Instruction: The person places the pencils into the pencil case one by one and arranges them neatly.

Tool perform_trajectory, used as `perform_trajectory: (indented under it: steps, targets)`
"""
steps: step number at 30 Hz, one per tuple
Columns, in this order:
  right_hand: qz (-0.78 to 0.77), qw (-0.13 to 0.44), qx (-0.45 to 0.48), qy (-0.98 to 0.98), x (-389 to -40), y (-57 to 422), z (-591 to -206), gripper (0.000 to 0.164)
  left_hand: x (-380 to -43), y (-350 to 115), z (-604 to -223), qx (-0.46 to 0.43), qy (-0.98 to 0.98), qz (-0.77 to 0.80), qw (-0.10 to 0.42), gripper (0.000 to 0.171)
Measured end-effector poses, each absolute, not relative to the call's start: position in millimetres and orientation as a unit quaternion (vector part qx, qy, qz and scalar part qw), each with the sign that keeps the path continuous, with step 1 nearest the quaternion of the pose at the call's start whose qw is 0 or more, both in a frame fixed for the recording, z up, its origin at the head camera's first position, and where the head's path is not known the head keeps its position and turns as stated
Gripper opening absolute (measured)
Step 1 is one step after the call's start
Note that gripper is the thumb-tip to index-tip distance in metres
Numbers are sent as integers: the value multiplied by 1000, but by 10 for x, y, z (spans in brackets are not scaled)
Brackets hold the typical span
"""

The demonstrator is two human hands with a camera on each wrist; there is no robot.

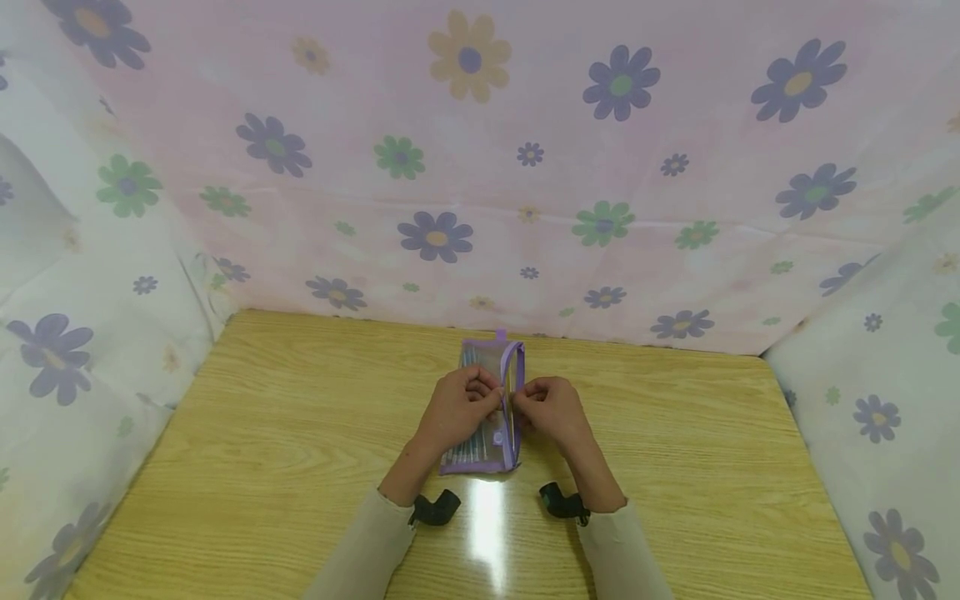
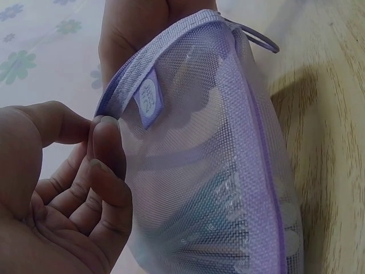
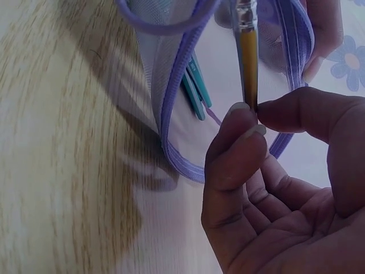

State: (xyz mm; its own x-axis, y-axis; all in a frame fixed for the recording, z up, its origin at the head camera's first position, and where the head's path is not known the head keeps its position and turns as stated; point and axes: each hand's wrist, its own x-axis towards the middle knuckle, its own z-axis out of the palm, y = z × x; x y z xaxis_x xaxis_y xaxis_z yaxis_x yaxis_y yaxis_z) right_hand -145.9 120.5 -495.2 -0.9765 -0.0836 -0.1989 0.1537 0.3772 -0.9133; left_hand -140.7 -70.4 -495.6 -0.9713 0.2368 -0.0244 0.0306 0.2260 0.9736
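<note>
A mesh zip pouch [image 1: 483, 353] with purple edging lies on the table, its zipped side gaping open toward the right. My left hand [image 1: 459, 406] pinches the zip edge [image 2: 117, 97] between thumb and forefinger, holding the mouth apart. At the opening, my right hand [image 1: 553, 407] pinches the bristle end of a paintbrush [image 3: 249, 63] with a silver ferrule and golden-brown bristles. The brush's far end runs out of the right wrist view. Through the mesh and the mouth show several slim teal-handled tools [image 3: 197, 88], partly hidden by the left hand in the head view.
The wood-grain table [image 1: 300, 400] extends on both sides of the pouch. Flowered cloth [image 1: 510, 167] hangs behind it and at both sides. A small tag [image 2: 148, 100] sits by the zip. Black wrist mounts [image 1: 437, 507] stick out from the sleeves.
</note>
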Motion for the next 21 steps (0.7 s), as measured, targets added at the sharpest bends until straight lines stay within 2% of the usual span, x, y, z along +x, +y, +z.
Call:
perform_trajectory:
  steps: [14, 21]
  targets:
    - [-558, 111, 10, 822, -1464, 1204, -4965, 13, -1414, -706, -4951, 89, 779, 616, 80, 5]
    - [-541, 95, -9, 835, -1465, 1220, -4954, 10, -1415, -710, -4956, 87, 771, 625, 85, 3]
